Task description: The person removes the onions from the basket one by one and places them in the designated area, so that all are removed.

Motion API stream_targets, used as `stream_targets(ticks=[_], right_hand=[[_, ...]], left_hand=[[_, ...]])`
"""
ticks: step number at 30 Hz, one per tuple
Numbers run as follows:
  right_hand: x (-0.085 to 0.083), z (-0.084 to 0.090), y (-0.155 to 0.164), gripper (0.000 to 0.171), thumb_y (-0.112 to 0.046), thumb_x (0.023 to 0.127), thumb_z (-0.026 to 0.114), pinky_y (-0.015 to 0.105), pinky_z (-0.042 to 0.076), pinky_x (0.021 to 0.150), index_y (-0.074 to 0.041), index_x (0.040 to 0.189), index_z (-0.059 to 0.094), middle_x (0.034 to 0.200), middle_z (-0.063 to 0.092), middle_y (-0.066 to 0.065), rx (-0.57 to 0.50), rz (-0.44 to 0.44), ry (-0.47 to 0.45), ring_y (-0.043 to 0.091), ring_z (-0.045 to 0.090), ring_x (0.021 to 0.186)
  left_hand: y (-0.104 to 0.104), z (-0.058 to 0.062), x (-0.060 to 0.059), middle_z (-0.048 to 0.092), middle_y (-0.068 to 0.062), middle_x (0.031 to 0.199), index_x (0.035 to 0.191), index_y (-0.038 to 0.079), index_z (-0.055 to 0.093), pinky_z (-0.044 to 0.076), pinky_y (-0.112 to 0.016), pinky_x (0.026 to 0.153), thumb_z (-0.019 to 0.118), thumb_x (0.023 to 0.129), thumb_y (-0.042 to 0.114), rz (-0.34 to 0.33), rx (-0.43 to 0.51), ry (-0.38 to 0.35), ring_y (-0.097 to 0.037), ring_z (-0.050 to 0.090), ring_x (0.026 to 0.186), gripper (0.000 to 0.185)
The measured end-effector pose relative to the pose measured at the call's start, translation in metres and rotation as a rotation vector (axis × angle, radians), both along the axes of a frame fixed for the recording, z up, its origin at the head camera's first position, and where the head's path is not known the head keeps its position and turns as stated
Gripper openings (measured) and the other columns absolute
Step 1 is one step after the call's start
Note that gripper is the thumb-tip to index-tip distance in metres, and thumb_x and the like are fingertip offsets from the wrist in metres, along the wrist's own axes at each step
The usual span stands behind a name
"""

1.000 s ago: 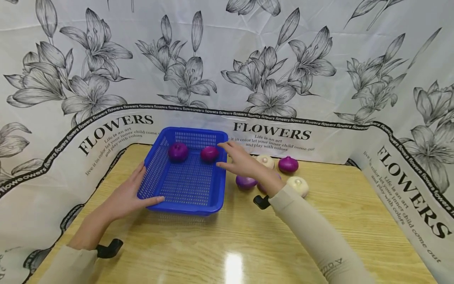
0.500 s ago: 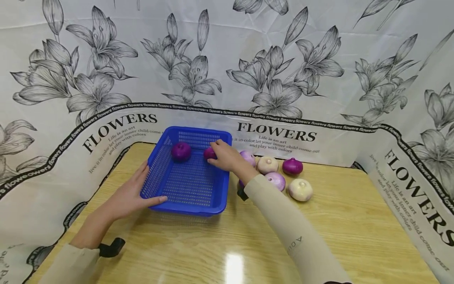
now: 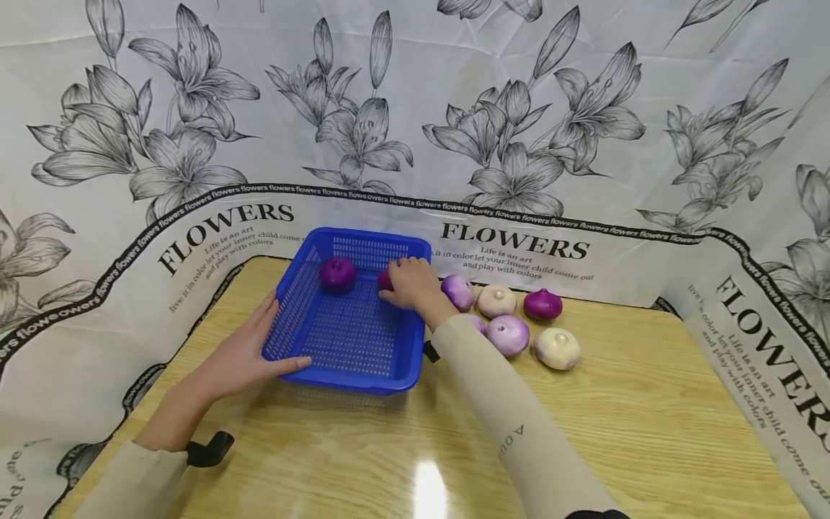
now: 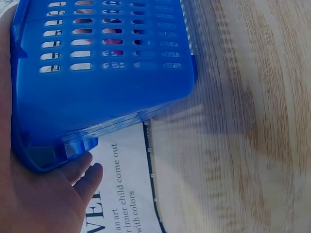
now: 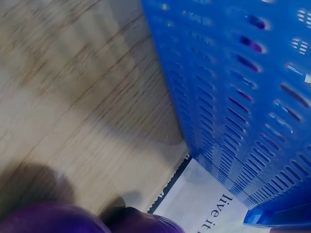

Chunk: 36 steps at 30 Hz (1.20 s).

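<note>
1. My left hand (image 3: 243, 357) rests against the near left corner of the blue basket (image 3: 305, 328), fingers straight and laid along its outer wall, thumb stretched along the front rim.
2. In the left wrist view my left hand (image 4: 41, 194) sits under the basket's (image 4: 107, 87) corner, fingertips against the plastic edge.
3. My right hand (image 3: 410, 282) reaches over the basket's right rim into its far right corner, fingers curled over a purple onion (image 3: 386, 280) that lies on the basket floor; most of that onion is hidden by my hand.
4. A second purple onion (image 3: 337, 274) lies in the far part of the basket, left of my right hand and apart from it.
5. The basket stands flat on the wooden worktop (image 3: 648, 404), towards its back left.
6. Just right of the basket, loose onions lie in a cluster on the worktop: a pale purple one (image 3: 457, 290) next to my wrist, a cream one (image 3: 496, 300), a dark purple one (image 3: 542, 304), another pale purple one (image 3: 508, 335) and a cream one (image 3: 557, 348) nearer me.
7. A flower-printed cloth (image 3: 519, 144) stands round the back and sides of the worktop.
</note>
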State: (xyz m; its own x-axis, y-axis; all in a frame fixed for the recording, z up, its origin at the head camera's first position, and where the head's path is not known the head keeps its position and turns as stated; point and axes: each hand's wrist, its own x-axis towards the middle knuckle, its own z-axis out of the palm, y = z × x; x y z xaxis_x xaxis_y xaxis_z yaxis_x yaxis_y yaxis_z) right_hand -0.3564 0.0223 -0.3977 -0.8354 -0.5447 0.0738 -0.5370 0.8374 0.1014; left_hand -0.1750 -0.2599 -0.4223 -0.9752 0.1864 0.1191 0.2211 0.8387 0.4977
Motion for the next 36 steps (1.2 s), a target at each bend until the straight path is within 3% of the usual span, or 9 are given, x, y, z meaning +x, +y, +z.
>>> stream_targets(ticks=[3, 10, 21, 25, 29, 32, 36], right_hand=[[0.001, 0.001, 0.001, 0.053, -0.051, 0.098, 0.064, 0.044, 0.044, 0.099, -0.012, 0.133, 0.064, 0.122, 0.068, 0.010, -0.014, 0.020, -0.023, 0.030, 0.063, 0.113], [0.001, 0.001, 0.004, 0.037, -0.053, 0.095, 0.067, 0.043, 0.042, 0.093, -0.020, 0.111, 0.063, 0.097, 0.072, -0.001, -0.046, 0.080, -0.043, 0.019, 0.066, 0.094], [0.002, 0.007, 0.006, 0.045, -0.056, 0.095, 0.066, 0.042, 0.045, 0.087, -0.018, 0.119, 0.066, 0.096, 0.072, 0.001, -0.036, 0.105, -0.072, 0.021, 0.064, 0.086], [0.002, 0.008, 0.010, 0.052, -0.054, 0.098, 0.063, 0.044, 0.046, 0.093, -0.017, 0.135, 0.060, 0.115, 0.072, 0.005, -0.153, 0.105, -0.094, 0.024, 0.066, 0.102], [0.003, 0.006, 0.014, 0.064, -0.052, 0.097, 0.066, 0.047, 0.045, 0.105, -0.017, 0.148, 0.052, 0.139, 0.062, 0.009, -0.329, 0.087, -0.155, 0.027, 0.059, 0.126], [0.005, 0.008, 0.018, 0.069, -0.048, 0.094, 0.072, 0.046, 0.048, 0.104, -0.012, 0.149, 0.050, 0.140, 0.059, 0.011, -0.469, 0.085, -0.183, 0.028, 0.058, 0.125], [0.013, 0.017, 0.022, 0.068, -0.042, 0.092, 0.077, 0.042, 0.053, 0.095, -0.006, 0.145, 0.054, 0.130, 0.059, 0.012, -0.593, 0.119, -0.176, 0.027, 0.062, 0.113]], left_hand=[[0.001, 0.001, 0.000, -0.002, -0.012, 0.172, 0.165, 0.009, -0.002, 0.027, -0.073, 0.113, 0.069, 0.084, 0.071, -0.002, -0.003, -0.005, -0.050, 0.017, 0.152, 0.124], [0.001, 0.003, 0.002, -0.004, -0.012, 0.172, 0.165, 0.007, -0.002, 0.024, -0.072, 0.114, 0.068, 0.084, 0.072, 0.009, -0.008, -0.027, -0.050, 0.014, 0.153, 0.125], [0.002, 0.004, 0.002, -0.004, -0.012, 0.172, 0.164, 0.006, -0.002, 0.024, -0.072, 0.114, 0.068, 0.084, 0.072, 0.019, -0.016, -0.031, -0.051, 0.014, 0.152, 0.125], [0.003, 0.004, 0.002, -0.003, -0.012, 0.172, 0.165, 0.008, -0.002, 0.025, -0.073, 0.113, 0.069, 0.084, 0.072, 0.016, -0.007, -0.019, -0.051, 0.016, 0.152, 0.125], [0.003, 0.002, 0.002, -0.003, -0.012, 0.172, 0.165, 0.008, -0.002, 0.025, -0.073, 0.113, 0.070, 0.084, 0.071, 0.006, 0.003, -0.018, -0.051, 0.016, 0.152, 0.125], [0.003, 0.001, 0.003, -0.004, -0.011, 0.172, 0.165, 0.008, -0.002, 0.025, -0.072, 0.113, 0.069, 0.084, 0.071, 0.002, 0.001, -0.018, -0.051, 0.016, 0.152, 0.125], [0.002, 0.002, 0.003, -0.004, -0.011, 0.172, 0.165, 0.009, -0.002, 0.025, -0.072, 0.114, 0.069, 0.085, 0.071, 0.004, -0.003, -0.004, -0.051, 0.016, 0.152, 0.124]])
